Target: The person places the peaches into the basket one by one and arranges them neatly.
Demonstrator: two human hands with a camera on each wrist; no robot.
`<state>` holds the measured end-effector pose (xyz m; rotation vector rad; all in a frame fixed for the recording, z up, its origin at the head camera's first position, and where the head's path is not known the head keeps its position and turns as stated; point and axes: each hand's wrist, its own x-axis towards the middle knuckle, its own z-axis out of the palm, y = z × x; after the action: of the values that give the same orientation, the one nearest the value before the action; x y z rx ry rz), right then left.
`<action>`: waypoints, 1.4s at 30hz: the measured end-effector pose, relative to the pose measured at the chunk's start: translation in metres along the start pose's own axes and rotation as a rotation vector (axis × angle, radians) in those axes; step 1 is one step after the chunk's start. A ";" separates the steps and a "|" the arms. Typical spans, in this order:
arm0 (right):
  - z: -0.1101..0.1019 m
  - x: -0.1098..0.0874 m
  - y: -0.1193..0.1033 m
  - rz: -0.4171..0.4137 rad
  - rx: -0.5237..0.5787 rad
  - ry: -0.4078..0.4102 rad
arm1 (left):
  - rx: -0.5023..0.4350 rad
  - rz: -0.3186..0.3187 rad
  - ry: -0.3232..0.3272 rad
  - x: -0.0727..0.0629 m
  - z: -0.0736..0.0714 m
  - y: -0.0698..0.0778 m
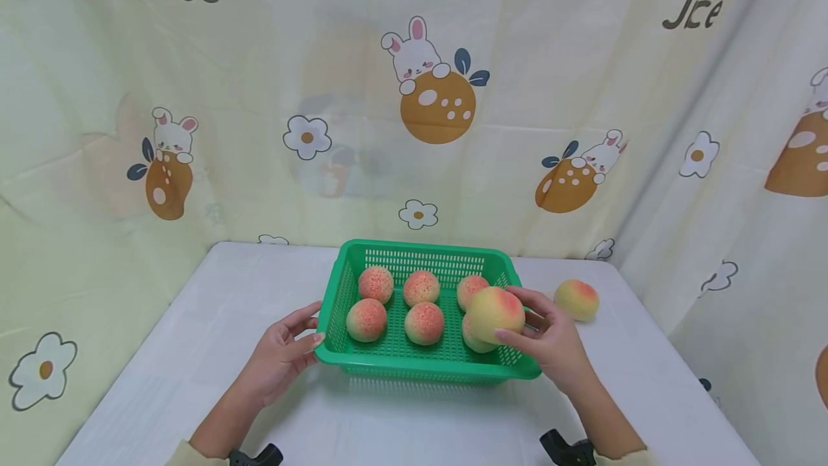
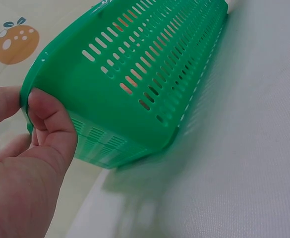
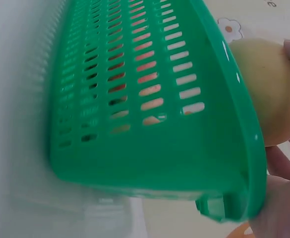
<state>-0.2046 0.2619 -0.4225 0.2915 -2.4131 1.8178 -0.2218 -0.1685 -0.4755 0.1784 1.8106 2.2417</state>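
A green plastic basket (image 1: 427, 369) with slotted walls holds several small pink speckled peaches (image 1: 366, 321). At its left end my left hand (image 1: 278, 358) pinches the rim between thumb and fingers, which the left wrist view shows up close. My right hand (image 1: 561, 351) grips a larger yellow peach (image 1: 494, 316) with a red blush, above the basket's right end. In the head view this peach partly covers two of the small ones. The right wrist view has the yellow peach (image 3: 266, 91) just beyond the basket rim, with only parts of the fingers showing.
Another large yellow peach (image 1: 577, 299) lies on the white table (image 1: 362, 426), right of the basket. Behind the table hangs a pale curtain (image 1: 259, 185) printed with rabbits, fruit and flowers; a second stretch of it closes off the right side.
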 end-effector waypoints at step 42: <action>0.062 0.030 -0.011 0.001 -0.102 -0.149 | -0.004 -0.004 -0.010 0.000 0.000 0.000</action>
<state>-0.2293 0.1965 -0.4237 0.4313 -2.5946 1.7234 -0.2221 -0.1684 -0.4751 0.1848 1.7993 2.2374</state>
